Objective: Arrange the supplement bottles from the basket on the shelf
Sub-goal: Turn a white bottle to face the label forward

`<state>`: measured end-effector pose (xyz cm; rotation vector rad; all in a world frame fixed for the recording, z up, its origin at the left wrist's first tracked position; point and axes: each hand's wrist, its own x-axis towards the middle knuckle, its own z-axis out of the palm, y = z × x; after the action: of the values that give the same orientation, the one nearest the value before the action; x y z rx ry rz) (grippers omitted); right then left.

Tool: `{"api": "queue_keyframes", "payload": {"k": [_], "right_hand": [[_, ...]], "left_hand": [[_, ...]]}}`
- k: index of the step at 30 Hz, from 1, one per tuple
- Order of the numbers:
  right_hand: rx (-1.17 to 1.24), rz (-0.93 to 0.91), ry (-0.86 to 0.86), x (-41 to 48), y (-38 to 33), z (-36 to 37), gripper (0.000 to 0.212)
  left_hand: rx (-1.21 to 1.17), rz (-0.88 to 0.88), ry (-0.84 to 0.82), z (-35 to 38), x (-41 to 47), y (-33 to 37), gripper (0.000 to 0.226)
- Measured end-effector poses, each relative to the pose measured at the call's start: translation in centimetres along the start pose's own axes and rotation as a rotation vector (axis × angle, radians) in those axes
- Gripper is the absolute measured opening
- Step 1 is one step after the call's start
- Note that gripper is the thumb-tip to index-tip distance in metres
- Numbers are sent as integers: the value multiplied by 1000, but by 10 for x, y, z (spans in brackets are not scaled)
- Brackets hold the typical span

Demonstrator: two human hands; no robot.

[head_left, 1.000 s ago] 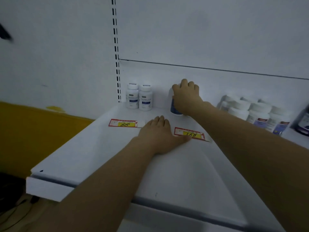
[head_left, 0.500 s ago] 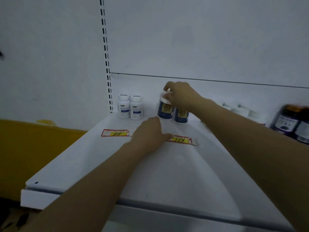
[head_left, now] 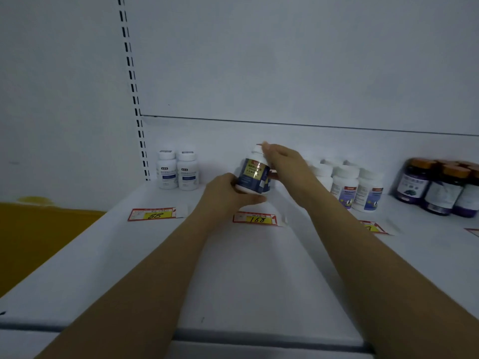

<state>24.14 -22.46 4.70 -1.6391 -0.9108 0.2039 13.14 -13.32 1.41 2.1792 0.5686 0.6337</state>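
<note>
A dark-labelled bottle (head_left: 252, 174) is held slightly tilted just above the 168 tag (head_left: 255, 218) on a white shelf (head_left: 233, 268). The left hand (head_left: 225, 193) grips its base, fingers curled; the right hand (head_left: 285, 164) curls round its cap. Two white bottles (head_left: 177, 171) stand behind and left of the tag.
</note>
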Motion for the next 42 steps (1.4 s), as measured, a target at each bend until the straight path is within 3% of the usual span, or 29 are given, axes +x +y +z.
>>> {"api": "queue_keyframes", "payload": {"k": [12, 18, 24, 29, 33, 37, 39, 42], "right_hand": [[4, -62, 7, 8, 0, 1, 40], [90, -67, 29, 5, -1, 1, 40], [156, -98, 84, 3, -4, -5, 38], [228, -65, 111, 3, -5, -2, 40], [238, -56, 148, 1, -6, -2, 38], [294, 19, 60, 4, -6, 0, 21], [237, 25, 23, 4, -6, 3, 25], [248, -9, 49, 0, -5, 0, 32]], "left_hand": [[7, 25, -33, 1, 4, 2, 38], [11, 44, -31, 3, 5, 4, 48], [-282, -3, -137, -2, 5, 9, 50], [-326, 43, -158, -5, 3, 11, 48], [-261, 77, -132, -4, 3, 9, 48], [-182, 113, 41, -2, 4, 7, 57], [-127, 153, 84, 0, 4, 6, 61], [-108, 118, 7, 0, 3, 6, 59]]}}
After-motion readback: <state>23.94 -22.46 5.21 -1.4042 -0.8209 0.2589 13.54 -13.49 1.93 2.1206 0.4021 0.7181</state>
